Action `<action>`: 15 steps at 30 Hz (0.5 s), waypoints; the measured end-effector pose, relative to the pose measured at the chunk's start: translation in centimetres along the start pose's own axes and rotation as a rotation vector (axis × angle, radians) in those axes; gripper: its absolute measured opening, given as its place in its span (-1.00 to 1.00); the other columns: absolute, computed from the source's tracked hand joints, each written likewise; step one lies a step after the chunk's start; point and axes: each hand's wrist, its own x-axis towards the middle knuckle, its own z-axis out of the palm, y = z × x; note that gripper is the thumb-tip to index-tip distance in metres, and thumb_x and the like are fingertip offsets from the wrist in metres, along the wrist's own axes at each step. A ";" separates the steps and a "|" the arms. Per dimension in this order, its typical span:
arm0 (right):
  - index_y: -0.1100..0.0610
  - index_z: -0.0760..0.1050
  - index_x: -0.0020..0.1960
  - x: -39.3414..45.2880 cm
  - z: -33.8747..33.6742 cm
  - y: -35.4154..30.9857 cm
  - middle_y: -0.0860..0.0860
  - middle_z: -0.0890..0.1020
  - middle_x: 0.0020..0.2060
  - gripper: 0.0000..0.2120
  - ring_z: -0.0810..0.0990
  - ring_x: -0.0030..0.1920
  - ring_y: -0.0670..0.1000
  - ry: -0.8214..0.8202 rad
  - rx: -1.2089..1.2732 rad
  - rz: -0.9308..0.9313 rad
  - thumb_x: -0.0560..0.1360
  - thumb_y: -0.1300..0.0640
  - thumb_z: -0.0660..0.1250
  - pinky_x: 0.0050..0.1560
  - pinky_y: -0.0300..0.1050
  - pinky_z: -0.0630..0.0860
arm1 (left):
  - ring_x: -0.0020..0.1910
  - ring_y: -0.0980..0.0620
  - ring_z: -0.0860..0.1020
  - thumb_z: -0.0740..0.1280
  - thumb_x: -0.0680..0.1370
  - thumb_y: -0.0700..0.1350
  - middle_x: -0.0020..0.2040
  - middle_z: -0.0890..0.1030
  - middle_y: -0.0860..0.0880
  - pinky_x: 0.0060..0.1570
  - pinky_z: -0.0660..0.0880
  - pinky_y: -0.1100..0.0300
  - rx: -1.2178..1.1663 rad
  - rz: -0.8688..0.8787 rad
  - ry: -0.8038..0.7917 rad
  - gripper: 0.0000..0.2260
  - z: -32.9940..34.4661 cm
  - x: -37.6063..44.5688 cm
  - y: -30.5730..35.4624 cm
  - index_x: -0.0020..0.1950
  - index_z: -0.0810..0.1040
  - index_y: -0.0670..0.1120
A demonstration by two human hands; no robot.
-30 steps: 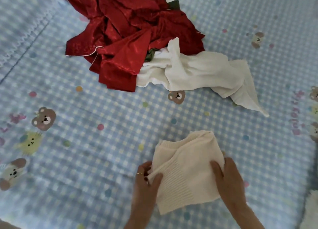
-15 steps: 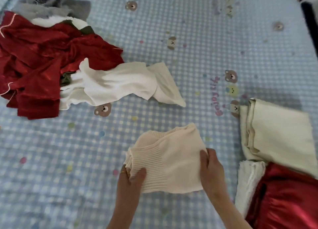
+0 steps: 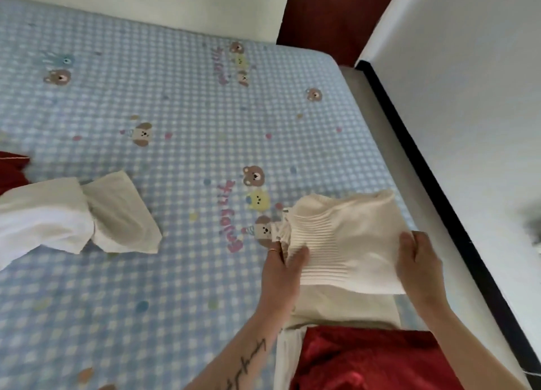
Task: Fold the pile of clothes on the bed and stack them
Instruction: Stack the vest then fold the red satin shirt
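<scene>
an unfolded white garment (image 3: 58, 222) waits at the left of the bed (image 3: 175, 111). the left hand (image 3: 282, 268) and right hand (image 3: 418, 265) each grip a side of the folded cream knit (image 3: 348, 243), held above the cream piece (image 3: 345, 307) and red item (image 3: 369, 360). uneven release could let the fold open or land crooked near the bed's edge.

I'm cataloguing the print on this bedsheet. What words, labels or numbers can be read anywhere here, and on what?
Pink lettering by the bears, near sheet centre: printed sideways and blurred; not readable with certainty.
Pink lettering by the far bears: too small and blurred to read.
Cream knit top, other clothes: no label or text visible.
</scene>
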 end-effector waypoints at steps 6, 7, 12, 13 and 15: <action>-0.02 0.07 0.51 1.8 7.0 8.4 0.26 0.47 0.25 -0.44 0.49 0.18 0.29 -0.371 -0.188 0.153 0.58 0.08 0.20 0.10 0.08 0.39 | 0.06 0.02 0.53 0.32 0.52 -0.06 0.17 0.56 -0.02 -0.04 0.43 0.21 0.356 -0.280 -0.007 -0.64 1.0 3.8 -7.1 0.28 0.38 -0.09; -0.08 -0.03 0.53 1.6 7.7 8.9 0.26 0.45 0.27 -0.38 0.47 0.21 0.29 -0.372 -0.175 0.170 0.57 0.06 0.20 0.10 0.09 0.39 | 0.05 0.03 0.53 0.33 0.51 -0.07 0.15 0.56 -0.01 -0.02 0.45 0.21 0.360 -0.272 -0.010 -0.64 0.8 3.9 -7.7 0.27 0.38 -0.08; 0.10 0.15 0.47 1.7 8.0 9.0 0.29 0.41 0.25 -0.44 0.42 0.20 0.33 -0.347 -0.353 0.241 0.54 0.01 0.24 0.17 0.18 0.40 | -0.16 0.12 0.57 0.33 0.52 -0.06 -0.06 0.59 0.03 -0.27 0.46 0.40 0.332 -0.247 0.008 -0.82 -0.5 2.5 -8.0 0.08 0.43 -0.02; 0.19 0.22 0.41 1.5 7.7 8.3 0.32 0.41 0.22 -0.46 0.41 0.19 0.34 -0.289 -0.454 0.220 0.52 0.04 0.29 0.16 0.21 0.41 | -0.20 0.16 0.56 0.32 0.52 -0.07 -0.11 0.59 0.03 -0.30 0.43 0.43 0.330 -0.254 0.046 -0.86 -1.9 1.7 -8.1 0.05 0.43 0.00; 0.25 0.29 0.35 0.3 7.2 6.1 0.36 0.41 0.18 -0.47 0.39 0.16 0.37 -0.163 -0.534 0.166 0.46 0.14 0.37 0.11 0.25 0.40 | -0.25 0.12 0.56 0.31 0.53 -0.10 -0.18 0.60 0.03 -0.26 0.44 0.38 0.339 -0.284 0.132 -0.89 -5.9 -0.2 -8.7 0.03 0.45 0.00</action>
